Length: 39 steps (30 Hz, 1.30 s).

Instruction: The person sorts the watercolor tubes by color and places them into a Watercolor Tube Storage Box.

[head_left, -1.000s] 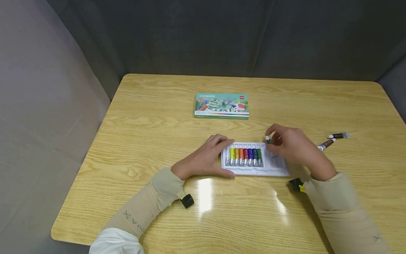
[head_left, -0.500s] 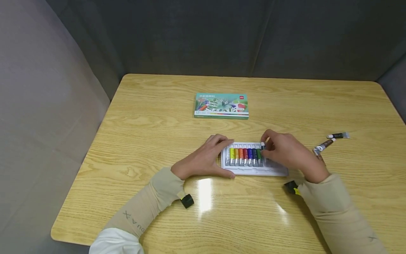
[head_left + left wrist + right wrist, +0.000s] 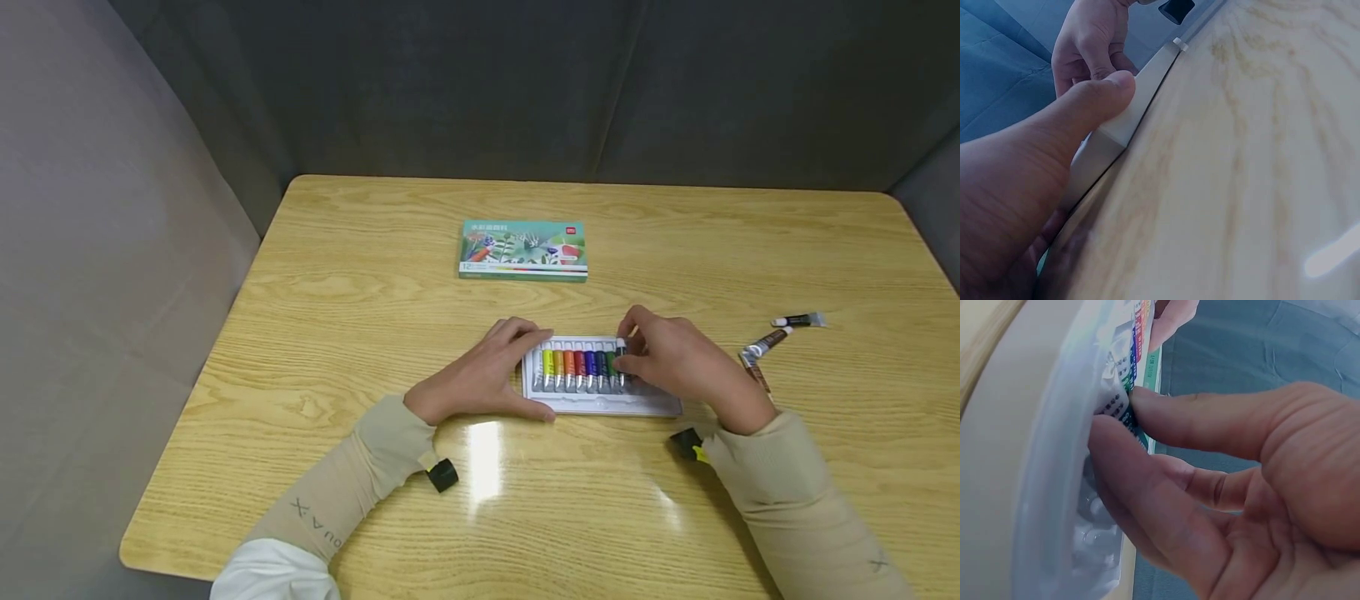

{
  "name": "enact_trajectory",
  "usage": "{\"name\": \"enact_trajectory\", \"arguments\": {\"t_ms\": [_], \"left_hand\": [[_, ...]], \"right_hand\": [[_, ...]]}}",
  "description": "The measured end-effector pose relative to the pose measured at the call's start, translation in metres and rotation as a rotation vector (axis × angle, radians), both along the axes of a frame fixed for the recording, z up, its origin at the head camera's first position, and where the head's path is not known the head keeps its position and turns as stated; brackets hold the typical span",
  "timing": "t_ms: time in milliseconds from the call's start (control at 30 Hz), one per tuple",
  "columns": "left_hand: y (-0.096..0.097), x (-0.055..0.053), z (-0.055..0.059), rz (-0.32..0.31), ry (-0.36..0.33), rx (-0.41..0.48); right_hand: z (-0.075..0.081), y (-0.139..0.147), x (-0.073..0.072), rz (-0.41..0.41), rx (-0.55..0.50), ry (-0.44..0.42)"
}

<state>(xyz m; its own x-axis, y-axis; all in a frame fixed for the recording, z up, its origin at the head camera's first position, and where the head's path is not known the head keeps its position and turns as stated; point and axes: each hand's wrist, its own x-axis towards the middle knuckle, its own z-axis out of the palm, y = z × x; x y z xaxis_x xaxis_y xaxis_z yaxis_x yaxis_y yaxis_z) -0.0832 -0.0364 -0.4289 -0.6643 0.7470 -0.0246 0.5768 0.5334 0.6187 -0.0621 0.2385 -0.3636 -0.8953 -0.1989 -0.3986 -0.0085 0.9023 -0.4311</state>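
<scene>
A white plastic tray (image 3: 600, 405) holds a row of paint tubes (image 3: 573, 367) in several colors, side by side with caps at the far side. My left hand (image 3: 487, 375) grips the tray's left end, thumb on the near edge and fingers at the far edge. In the left wrist view the thumb (image 3: 1107, 94) lies against the tray's side wall. A dark green paint tube (image 3: 621, 354) with a white cap lies at the row's right end; my right hand (image 3: 671, 358) pinches it between thumb and fingers. That hand hides part of the tray's right side.
Three loose tubes lie right of the tray: a black one (image 3: 800, 320), a brown one (image 3: 768, 342) and another (image 3: 753, 371) partly behind the right hand. Behind the tray lies a green paint box (image 3: 523, 250). A dark curtain (image 3: 480, 92) stands behind the wooden table (image 3: 360, 250).
My right hand has moved left and down with the dark green tube, which now lies against the green one in the row. The left hand has stayed in place.
</scene>
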Motion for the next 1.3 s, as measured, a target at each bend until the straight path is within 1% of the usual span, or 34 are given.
{"name": "enact_trajectory", "arguments": {"t_ms": [400, 567, 767, 1000, 1300], "left_hand": [[-0.0002, -0.0006, 0.0009, -0.005, 0.002, -0.004], [0.0002, -0.0004, 0.0015, -0.005, 0.001, -0.005], [0.0001, -0.0004, 0.0004, -0.004, 0.009, -0.001], [-0.0002, -0.0014, -0.0032, -0.005, 0.012, 0.010], [-0.0002, -0.0015, -0.0026, -0.006, 0.009, 0.007]], "right_hand": [[0.0003, -0.0033, 0.0021, 0.003, 0.036, 0.014], [-0.0001, -0.0040, 0.0030, 0.004, 0.063, 0.038], [0.0006, -0.0069, 0.0046, -0.003, 0.065, 0.060], [-0.0001, -0.0071, 0.0040, -0.011, 0.065, 0.039], [0.0001, -0.0067, 0.0020, -0.001, 0.079, 0.032]]}}
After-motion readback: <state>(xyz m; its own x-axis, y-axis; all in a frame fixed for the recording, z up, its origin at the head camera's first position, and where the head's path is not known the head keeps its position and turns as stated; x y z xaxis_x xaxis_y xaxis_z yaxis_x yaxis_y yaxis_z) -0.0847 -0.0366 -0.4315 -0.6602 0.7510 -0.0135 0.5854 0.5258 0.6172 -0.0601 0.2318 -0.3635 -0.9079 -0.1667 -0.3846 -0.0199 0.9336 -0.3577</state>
